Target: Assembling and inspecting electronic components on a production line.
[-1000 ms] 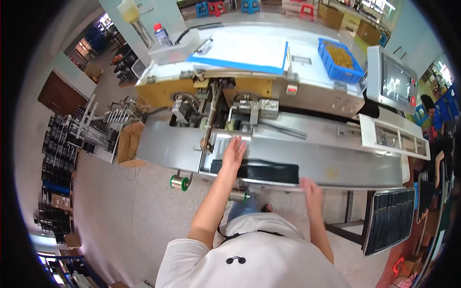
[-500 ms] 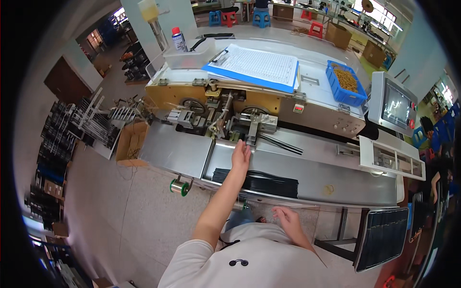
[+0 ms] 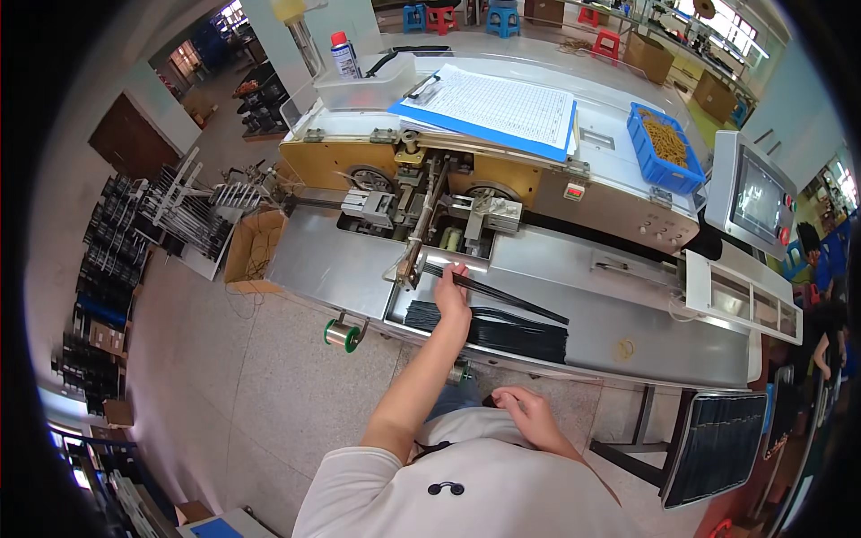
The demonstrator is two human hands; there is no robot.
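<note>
My left hand (image 3: 453, 294) is closed around one end of a few thin black cables (image 3: 511, 298), which slant away to the right above the metal tray. Just beneath them lies a larger bundle of black cables (image 3: 520, 336) along the tray's front edge. Beyond my left hand stands the machine's clamp head (image 3: 489, 213), with a metal arm (image 3: 417, 242) reaching forward beside my fingers. My right hand (image 3: 529, 416) is held low before my body, its fingers curled together, with nothing visible in them.
A blue clipboard with a printed sheet (image 3: 502, 103) rests on the machine top, near a blue basket of small brown pieces (image 3: 665, 143). The control screen (image 3: 758, 199) stands at the right. A wire spool (image 3: 343, 334) hangs below the tray (image 3: 664, 336).
My left hand has taken hold of the few cables by the clamp head and drawn them toward me. The metal arm has swung forward. My right hand has shifted slightly left, its fingers more curled.
</note>
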